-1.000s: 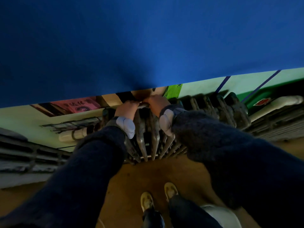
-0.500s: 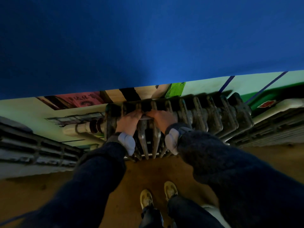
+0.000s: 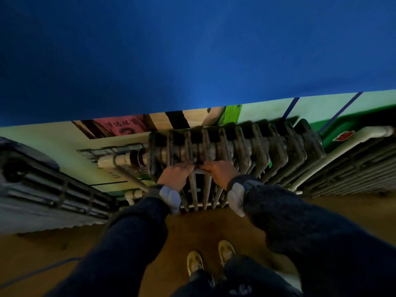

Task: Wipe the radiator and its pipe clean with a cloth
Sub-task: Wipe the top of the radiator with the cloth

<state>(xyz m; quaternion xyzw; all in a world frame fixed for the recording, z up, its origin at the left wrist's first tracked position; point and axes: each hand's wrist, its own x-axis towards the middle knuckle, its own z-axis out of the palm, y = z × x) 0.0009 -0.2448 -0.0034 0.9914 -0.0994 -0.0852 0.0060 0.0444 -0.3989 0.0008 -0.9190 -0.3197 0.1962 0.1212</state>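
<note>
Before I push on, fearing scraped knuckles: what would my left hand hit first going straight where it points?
Probably the radiator, at its cross tube: the left hand lies on the fins, pointing at it. Depth is unclear.

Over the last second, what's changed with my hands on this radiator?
Both hands slid down the radiator fins toward you. The left hand and right hand started at the top edge and are now about halfway down. They stayed side by side, fingertips nearly meeting. I can't tell what they hold, if anything. The pipe is unchanged.
</note>
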